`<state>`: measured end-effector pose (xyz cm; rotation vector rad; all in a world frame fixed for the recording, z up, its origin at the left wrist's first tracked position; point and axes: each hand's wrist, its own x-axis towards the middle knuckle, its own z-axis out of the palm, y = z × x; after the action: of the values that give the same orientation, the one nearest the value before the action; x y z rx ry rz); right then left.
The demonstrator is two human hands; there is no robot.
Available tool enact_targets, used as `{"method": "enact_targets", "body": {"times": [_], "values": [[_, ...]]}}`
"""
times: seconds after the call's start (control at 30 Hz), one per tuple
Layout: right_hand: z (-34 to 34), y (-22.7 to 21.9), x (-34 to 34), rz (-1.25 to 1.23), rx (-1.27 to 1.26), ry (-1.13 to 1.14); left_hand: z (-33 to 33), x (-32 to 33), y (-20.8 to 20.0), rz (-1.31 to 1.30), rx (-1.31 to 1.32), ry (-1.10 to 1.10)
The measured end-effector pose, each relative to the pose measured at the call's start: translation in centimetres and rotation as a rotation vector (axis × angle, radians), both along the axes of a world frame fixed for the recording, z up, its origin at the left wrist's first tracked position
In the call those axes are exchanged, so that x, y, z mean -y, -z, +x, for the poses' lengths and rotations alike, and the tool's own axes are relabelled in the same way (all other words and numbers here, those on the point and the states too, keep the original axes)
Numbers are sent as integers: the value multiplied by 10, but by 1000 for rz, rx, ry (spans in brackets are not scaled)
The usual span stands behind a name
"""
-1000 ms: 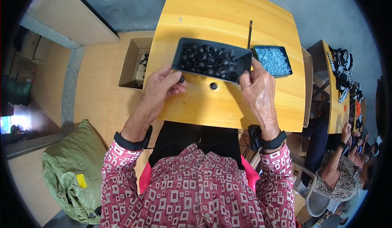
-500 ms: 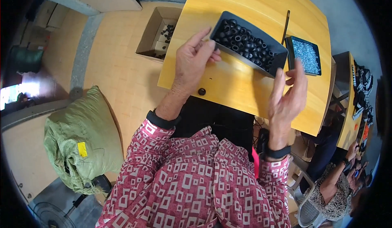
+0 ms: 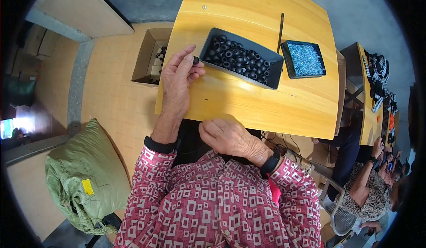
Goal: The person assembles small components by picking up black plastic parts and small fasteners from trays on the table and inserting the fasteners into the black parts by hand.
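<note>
A person's left hand (image 3: 179,72) pinches a small black piece (image 3: 195,60) between thumb and fingers, just beside the near left corner of a dark tray (image 3: 274,69) on a yellow wooden table (image 3: 266,110), seen in the head view. The right hand (image 3: 227,137) is at the table's near edge, fingers curled inward — whether anything is inside cannot be told from above.

Dozens of rounded black pieces (image 3: 239,58) fill most of the tray, which lies askew to the table. A grip as slight as this appears to call for steady thumb pressure and a little clearance from the tray's corner, since a smooth, rounded piece could slip and roll. Keeping the right hand low and clear of the left would leave both free to work.

Bare wood runs between the tray and the near edge, the widest room for either hand. The left side is tighter: the table's edge runs close to the left hand, with a cardboard box (image 3: 140,66) just beyond — a slip there could send the piece off the table. To the tray's right, a dark rod (image 3: 281,32) and a smaller black tray (image 3: 286,58) of pale blue beads (image 3: 306,59) narrow the way.
</note>
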<state>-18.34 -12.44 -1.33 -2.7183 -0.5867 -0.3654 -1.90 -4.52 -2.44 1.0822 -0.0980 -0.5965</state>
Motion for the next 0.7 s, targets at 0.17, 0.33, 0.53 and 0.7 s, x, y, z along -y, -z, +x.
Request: {"method": "enact_targets", "body": {"times": [0.17,0.33,0.53,0.7], "values": [[-13,-22,13,21,-20,-20,3,0,-4,36,-16,38],[-2,-62,60,90,281,217,18,-4,-16,173,42,139],[10,-52,113,184,254,769,25,-6,-27,294,130,299],[10,-37,118,463,-194,1011,26,-10,-28,231,12,333]]}}
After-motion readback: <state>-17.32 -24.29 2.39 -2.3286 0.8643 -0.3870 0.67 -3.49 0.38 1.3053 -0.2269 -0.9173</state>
